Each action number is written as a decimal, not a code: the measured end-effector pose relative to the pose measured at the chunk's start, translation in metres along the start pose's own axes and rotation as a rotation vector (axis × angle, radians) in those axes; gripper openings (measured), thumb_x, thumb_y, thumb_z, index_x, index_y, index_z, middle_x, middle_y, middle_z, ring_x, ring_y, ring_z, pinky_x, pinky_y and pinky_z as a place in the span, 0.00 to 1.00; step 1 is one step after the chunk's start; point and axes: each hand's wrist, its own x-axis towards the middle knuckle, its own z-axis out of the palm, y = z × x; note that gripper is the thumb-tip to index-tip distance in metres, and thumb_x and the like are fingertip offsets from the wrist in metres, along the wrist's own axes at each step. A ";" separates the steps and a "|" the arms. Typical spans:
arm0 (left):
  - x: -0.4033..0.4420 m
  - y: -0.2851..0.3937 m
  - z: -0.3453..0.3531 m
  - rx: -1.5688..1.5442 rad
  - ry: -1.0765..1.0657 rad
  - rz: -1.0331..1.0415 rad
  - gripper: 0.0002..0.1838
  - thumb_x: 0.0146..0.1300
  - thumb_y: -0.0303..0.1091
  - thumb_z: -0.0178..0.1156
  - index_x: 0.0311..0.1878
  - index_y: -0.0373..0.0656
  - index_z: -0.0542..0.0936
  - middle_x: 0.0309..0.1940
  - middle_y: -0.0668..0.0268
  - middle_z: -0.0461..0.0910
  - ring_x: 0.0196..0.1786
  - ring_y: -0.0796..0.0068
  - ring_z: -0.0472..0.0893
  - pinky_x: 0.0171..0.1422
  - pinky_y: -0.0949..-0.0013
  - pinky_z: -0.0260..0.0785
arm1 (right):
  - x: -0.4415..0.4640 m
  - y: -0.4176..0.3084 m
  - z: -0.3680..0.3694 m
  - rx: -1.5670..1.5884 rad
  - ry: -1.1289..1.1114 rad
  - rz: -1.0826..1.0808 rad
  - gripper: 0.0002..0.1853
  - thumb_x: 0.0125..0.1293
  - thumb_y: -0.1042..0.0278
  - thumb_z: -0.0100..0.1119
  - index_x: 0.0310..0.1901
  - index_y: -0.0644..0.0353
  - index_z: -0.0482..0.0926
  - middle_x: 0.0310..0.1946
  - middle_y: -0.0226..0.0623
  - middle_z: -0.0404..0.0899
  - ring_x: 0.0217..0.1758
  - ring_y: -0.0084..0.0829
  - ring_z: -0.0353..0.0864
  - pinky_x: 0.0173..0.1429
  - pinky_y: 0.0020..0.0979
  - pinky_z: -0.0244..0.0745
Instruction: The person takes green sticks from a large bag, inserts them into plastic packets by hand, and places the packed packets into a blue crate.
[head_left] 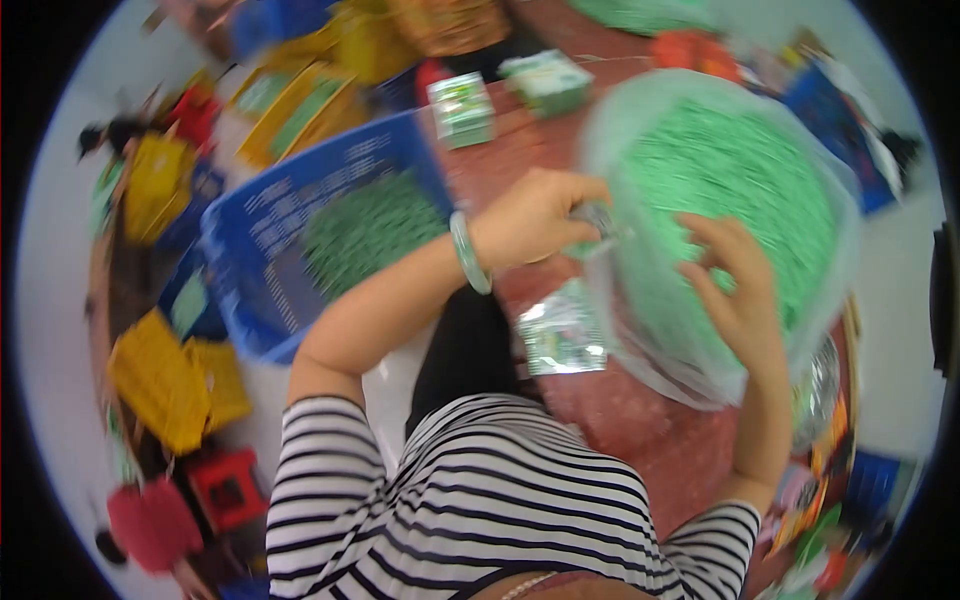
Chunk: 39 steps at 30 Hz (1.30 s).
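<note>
My left hand point(538, 215), a pale green bangle point(468, 252) on its wrist, is closed on a small grey, shiny thing point(592, 217) at the side of a clear plastic bag point(625, 290). Blur hides what that thing is. The wide bag holds a heap of light green, thin pieces point(730, 170). Over the near part of this heap hovers my right hand point(735, 275), its thumb and forefinger curved and apart, with nothing visible between them. Below my left hand, a silver-and-green packet point(565, 335) lies on the red tabletop point(640, 460).
Left of the table stands a blue plastic basket point(240, 270) with dark green small pieces inside. Two green-and-white stacks of packets, one nearer point(462, 110) and one farther point(546, 82), sit at the table's back. Yellow bins point(300, 112) and a red stool point(227, 488) are at left.
</note>
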 end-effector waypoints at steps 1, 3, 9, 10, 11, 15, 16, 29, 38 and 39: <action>-0.024 -0.015 -0.027 0.147 0.086 -0.019 0.13 0.54 0.24 0.65 0.44 0.38 0.77 0.30 0.61 0.79 0.34 0.71 0.78 0.41 0.68 0.71 | 0.001 -0.001 -0.001 -0.098 0.001 -0.058 0.24 0.55 0.85 0.63 0.56 0.60 0.78 0.38 0.38 0.77 0.30 0.26 0.74 0.38 0.26 0.71; -0.072 -0.048 -0.084 0.425 0.195 -0.166 0.13 0.52 0.23 0.65 0.41 0.37 0.74 0.30 0.56 0.78 0.35 0.62 0.79 0.42 0.64 0.72 | -0.003 0.007 -0.005 -0.106 -0.016 0.028 0.24 0.56 0.85 0.62 0.57 0.62 0.78 0.41 0.37 0.78 0.33 0.24 0.76 0.40 0.25 0.72; -0.268 -0.220 -0.191 0.998 0.059 -0.896 0.11 0.54 0.21 0.58 0.42 0.36 0.79 0.43 0.46 0.80 0.48 0.47 0.81 0.51 0.52 0.75 | -0.029 0.117 -0.027 0.020 0.018 0.396 0.17 0.71 0.75 0.54 0.60 0.61 0.76 0.46 0.33 0.79 0.43 0.22 0.76 0.44 0.24 0.73; -0.295 -0.248 -0.192 1.053 -0.083 -1.067 0.11 0.56 0.21 0.56 0.43 0.34 0.81 0.47 0.45 0.79 0.49 0.46 0.82 0.52 0.53 0.76 | -0.031 0.123 -0.029 0.002 0.023 0.439 0.17 0.71 0.74 0.54 0.60 0.61 0.76 0.46 0.34 0.79 0.44 0.22 0.76 0.44 0.24 0.73; -0.323 -0.279 -0.183 1.050 -0.084 -1.132 0.10 0.57 0.22 0.56 0.42 0.34 0.82 0.47 0.45 0.80 0.49 0.47 0.82 0.54 0.54 0.76 | -0.032 0.126 -0.034 -0.017 0.027 0.484 0.17 0.72 0.73 0.53 0.61 0.62 0.76 0.47 0.34 0.79 0.45 0.22 0.76 0.44 0.23 0.73; -0.360 -0.315 -0.147 0.911 -0.312 -1.378 0.11 0.60 0.24 0.57 0.45 0.32 0.83 0.49 0.43 0.81 0.52 0.49 0.83 0.56 0.57 0.77 | -0.038 0.146 -0.045 -0.144 0.010 0.621 0.18 0.74 0.70 0.51 0.63 0.60 0.74 0.44 0.30 0.76 0.43 0.19 0.73 0.45 0.22 0.70; -0.368 -0.324 -0.137 0.849 -0.378 -1.410 0.13 0.60 0.25 0.58 0.47 0.32 0.82 0.50 0.43 0.81 0.52 0.49 0.83 0.57 0.57 0.77 | -0.036 0.148 -0.046 -0.155 0.018 0.629 0.18 0.74 0.70 0.51 0.63 0.60 0.74 0.45 0.30 0.76 0.43 0.19 0.73 0.45 0.22 0.70; -0.442 -0.386 -0.111 0.552 -1.155 -0.625 0.16 0.61 0.44 0.54 0.38 0.44 0.86 0.42 0.53 0.84 0.43 0.56 0.83 0.50 0.54 0.75 | -0.022 0.109 -0.029 -0.300 0.016 0.763 0.17 0.70 0.73 0.56 0.59 0.63 0.77 0.54 0.38 0.80 0.52 0.30 0.78 0.56 0.29 0.74; -0.208 -0.194 -0.121 0.744 0.187 -0.513 0.08 0.60 0.24 0.58 0.41 0.33 0.81 0.38 0.48 0.82 0.43 0.49 0.82 0.49 0.55 0.73 | -0.060 0.101 -0.041 -0.333 0.102 0.499 0.10 0.58 0.79 0.63 0.43 0.63 0.82 0.36 0.43 0.82 0.35 0.38 0.82 0.41 0.32 0.76; -0.175 -0.146 -0.096 0.591 0.226 -0.443 0.07 0.60 0.24 0.58 0.41 0.33 0.81 0.37 0.50 0.81 0.42 0.50 0.81 0.49 0.56 0.72 | -0.062 0.100 -0.039 -0.291 0.071 0.504 0.10 0.58 0.78 0.63 0.42 0.64 0.82 0.36 0.44 0.82 0.35 0.39 0.82 0.41 0.33 0.77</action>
